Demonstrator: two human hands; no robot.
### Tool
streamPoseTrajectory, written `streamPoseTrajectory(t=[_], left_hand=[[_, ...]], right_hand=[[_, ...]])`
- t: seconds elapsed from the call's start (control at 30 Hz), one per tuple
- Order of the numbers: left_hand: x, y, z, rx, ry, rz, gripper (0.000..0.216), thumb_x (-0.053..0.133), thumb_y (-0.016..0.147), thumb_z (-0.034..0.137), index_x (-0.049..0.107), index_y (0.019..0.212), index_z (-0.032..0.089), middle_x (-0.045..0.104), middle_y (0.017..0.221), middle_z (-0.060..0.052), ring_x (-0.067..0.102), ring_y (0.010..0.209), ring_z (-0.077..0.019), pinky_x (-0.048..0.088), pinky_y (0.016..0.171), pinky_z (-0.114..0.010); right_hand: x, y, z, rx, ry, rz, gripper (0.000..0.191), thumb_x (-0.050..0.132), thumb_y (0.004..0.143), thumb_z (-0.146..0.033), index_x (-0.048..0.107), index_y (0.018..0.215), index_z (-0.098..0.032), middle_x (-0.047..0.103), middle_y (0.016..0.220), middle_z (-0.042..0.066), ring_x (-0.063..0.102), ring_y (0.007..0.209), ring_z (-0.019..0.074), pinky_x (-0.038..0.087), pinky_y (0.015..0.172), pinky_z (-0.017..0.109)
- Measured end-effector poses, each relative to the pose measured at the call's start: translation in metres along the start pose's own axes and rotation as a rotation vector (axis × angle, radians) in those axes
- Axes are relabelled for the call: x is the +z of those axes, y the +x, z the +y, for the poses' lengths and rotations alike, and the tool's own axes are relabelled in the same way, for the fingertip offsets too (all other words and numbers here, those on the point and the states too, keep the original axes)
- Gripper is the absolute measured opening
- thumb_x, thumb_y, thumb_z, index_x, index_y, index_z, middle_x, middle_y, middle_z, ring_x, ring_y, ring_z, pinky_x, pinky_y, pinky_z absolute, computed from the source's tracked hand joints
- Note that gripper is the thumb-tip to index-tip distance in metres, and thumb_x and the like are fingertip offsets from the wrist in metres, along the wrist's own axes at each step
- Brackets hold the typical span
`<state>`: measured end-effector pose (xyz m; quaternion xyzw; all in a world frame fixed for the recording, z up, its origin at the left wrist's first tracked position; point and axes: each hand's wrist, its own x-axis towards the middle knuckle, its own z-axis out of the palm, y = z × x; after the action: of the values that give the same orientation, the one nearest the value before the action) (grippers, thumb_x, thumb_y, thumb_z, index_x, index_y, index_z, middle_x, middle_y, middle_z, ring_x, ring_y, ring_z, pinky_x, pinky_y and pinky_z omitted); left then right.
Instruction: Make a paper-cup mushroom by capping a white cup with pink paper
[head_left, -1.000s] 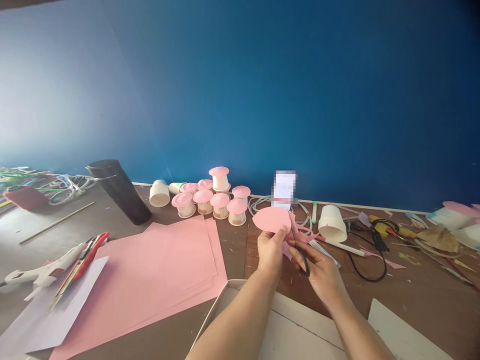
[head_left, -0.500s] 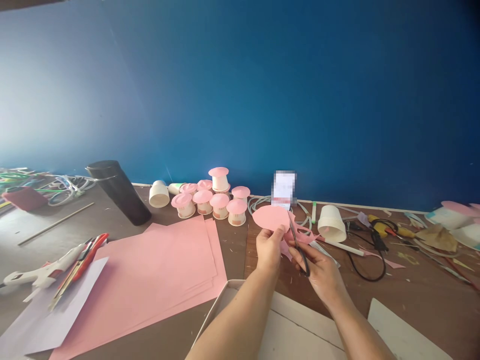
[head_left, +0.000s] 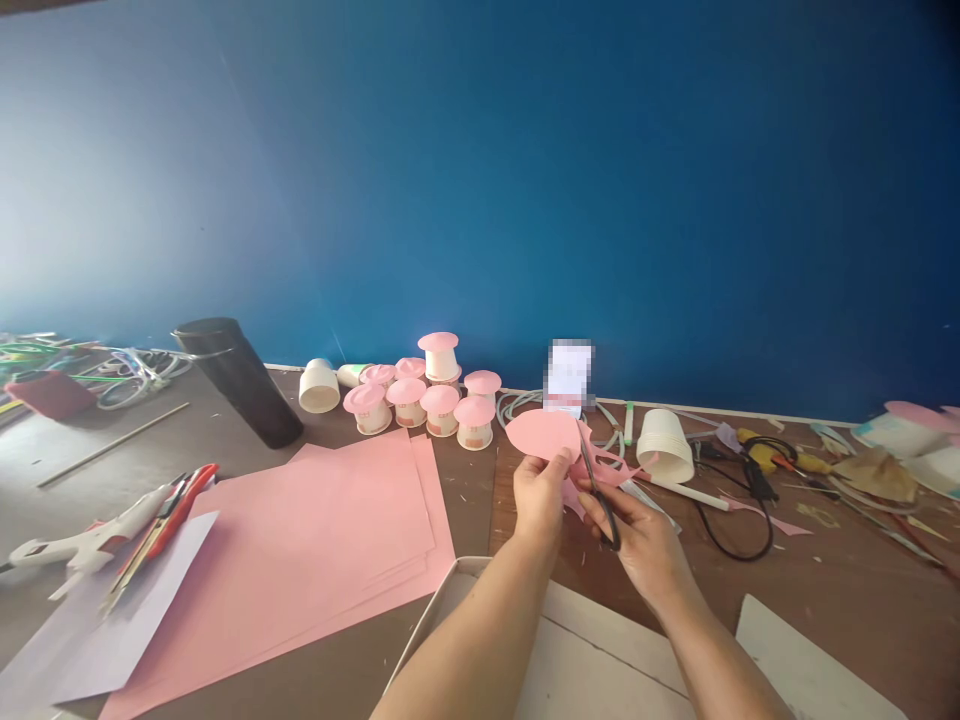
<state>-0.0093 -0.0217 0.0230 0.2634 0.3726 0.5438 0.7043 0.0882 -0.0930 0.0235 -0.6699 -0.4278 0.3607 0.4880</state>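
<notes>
My left hand [head_left: 538, 497] pinches a rounded piece of pink paper [head_left: 541, 434] by its lower edge and holds it up above the table. My right hand [head_left: 639, 538] is closed round the black handles of a pair of scissors [head_left: 596, 487]. The blades point up and meet the right edge of the pink piece. Jagged pink offcuts [head_left: 609, 470] hang at the blades, just right of the piece.
A stack of pink sheets [head_left: 315, 545] lies to the left. Small white cups with pink caps [head_left: 429, 398] stand at the wall, beside a black cylinder [head_left: 240, 382]. A glue gun [head_left: 82, 542] and a red cutter [head_left: 166, 525] lie far left. A white cup stack [head_left: 664, 446], a pen and cables lie right. A white box [head_left: 570, 650] is under my forearms.
Almost nothing differs. Both hands stay in place with the pink piece and the scissors; the view has shifted very slightly.
</notes>
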Motion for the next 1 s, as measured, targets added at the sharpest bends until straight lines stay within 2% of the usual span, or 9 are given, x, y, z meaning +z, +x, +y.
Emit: streamPoseTrajectory(t=[0.2,0.4,0.53,1.0], left_hand=[[0.0004,-0.0004,0.0005,0.012,0.001,0.010,0.031,0.078,0.060,0.038,0.064,0.071,0.012,0.060,0.063,-0.003,0.048,0.054,-0.0091,0.037,0.055,-0.022],[-0.0005,0.0014,-0.0012,0.017,-0.006,-0.014,0.032,0.077,0.061,0.039,0.068,0.077,0.012,0.066,0.073,-0.006,0.056,0.062,-0.0122,0.041,0.060,-0.023],[-0.0008,0.0023,-0.0021,0.022,-0.011,-0.004,0.034,0.078,0.060,0.040,0.066,0.075,0.012,0.066,0.071,-0.006,0.055,0.061,-0.0123,0.041,0.059,-0.024],[-0.0017,0.0044,-0.0032,0.023,0.006,0.012,0.032,0.076,0.061,0.040,0.061,0.070,0.014,0.060,0.064,-0.002,0.050,0.055,-0.0098,0.038,0.057,-0.023]], right_hand=[[-0.0006,0.0002,0.0015,-0.004,-0.027,0.002,0.048,0.071,0.071,-0.050,0.074,0.110,-0.023,0.066,0.069,0.000,0.058,0.062,0.0157,0.049,0.061,0.025],[0.0015,-0.0003,-0.0025,-0.001,-0.012,0.017,0.051,0.072,0.068,-0.054,0.075,0.107,-0.021,0.067,0.069,0.001,0.058,0.061,0.0159,0.049,0.061,0.026],[0.0021,-0.0014,-0.0043,-0.012,-0.020,0.024,0.052,0.072,0.068,-0.056,0.075,0.106,-0.021,0.069,0.071,0.002,0.059,0.060,0.0169,0.050,0.059,0.027],[0.0011,0.0003,0.0007,-0.007,-0.008,0.012,0.051,0.074,0.068,-0.052,0.075,0.109,-0.020,0.068,0.071,0.002,0.059,0.061,0.0161,0.049,0.060,0.026]])
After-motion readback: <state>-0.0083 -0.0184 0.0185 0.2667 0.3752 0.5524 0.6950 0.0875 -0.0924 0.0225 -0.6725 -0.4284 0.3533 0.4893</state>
